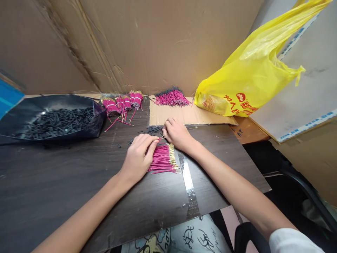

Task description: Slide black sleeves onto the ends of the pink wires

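Just beside left hand (139,154), pink wires (162,159), gold-tipped

The worktop (65,179) looks smooth and wood-grained; on it are glossy tape (187,175), matt cardboard (173,116), plastic-looking wires (160,158) with metallic tips (172,158), a shiny plastic yellow bag (242,77).

Slim magenta wires with gold tips (160,160) line up in front; tied magenta wire bundles (110,106) carry white bands. Heaped magenta wires (172,98) have black ends — a darker fringe. Small tubular pieces (63,121) are black, the thin plastic bag (244,70) bright yellow with red lettering, the flat cardboard sheet (173,115) tan, the wooden table (73,175) dark brown — faintly grained.
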Demonstrator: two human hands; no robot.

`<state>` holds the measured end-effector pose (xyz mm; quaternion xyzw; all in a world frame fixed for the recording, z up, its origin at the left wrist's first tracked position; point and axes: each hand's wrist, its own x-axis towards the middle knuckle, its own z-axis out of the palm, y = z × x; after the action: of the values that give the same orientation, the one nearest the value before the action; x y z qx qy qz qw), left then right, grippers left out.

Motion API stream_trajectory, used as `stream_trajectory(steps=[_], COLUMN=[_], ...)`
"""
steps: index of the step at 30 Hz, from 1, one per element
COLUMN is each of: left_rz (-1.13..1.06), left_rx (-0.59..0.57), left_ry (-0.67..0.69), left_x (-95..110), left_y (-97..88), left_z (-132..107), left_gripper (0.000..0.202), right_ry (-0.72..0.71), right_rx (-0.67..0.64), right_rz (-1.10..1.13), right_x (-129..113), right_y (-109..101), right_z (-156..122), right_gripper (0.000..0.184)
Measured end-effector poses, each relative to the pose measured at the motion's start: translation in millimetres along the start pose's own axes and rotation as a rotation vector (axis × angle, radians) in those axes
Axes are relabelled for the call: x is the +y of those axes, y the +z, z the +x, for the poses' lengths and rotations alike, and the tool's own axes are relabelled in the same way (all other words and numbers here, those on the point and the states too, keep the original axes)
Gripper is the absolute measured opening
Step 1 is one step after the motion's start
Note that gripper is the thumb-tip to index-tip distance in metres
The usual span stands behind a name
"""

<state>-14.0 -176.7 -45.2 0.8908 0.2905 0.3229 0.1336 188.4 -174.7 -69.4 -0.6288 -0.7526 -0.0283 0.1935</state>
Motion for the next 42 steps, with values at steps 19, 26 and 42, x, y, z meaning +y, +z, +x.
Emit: stream_trajectory(steps=[19, 26, 42], left_rz=[0.021, -0.05, -0.038], left_rx=[0.056, 0.091, -0.063], left_ry=[-0.16, -0.22, -0.232], left_x=[5, 4, -1], left_y=[2.6, -7.7, -6.6], left_z=[-1, 1, 3], left_gripper=[0.027, 0.024, 0.023], right_ry=[0.084, 0.021, -0.028], right_rx=[0.122, 0.098, -0.072], right_rz=[0.362, 0.37, 0.29], right_x=[6, -2, -2], right_y=[1, -4, -8], right_z=[-7, -11, -9], right_gripper=[0.016, 0.017, 0.031])
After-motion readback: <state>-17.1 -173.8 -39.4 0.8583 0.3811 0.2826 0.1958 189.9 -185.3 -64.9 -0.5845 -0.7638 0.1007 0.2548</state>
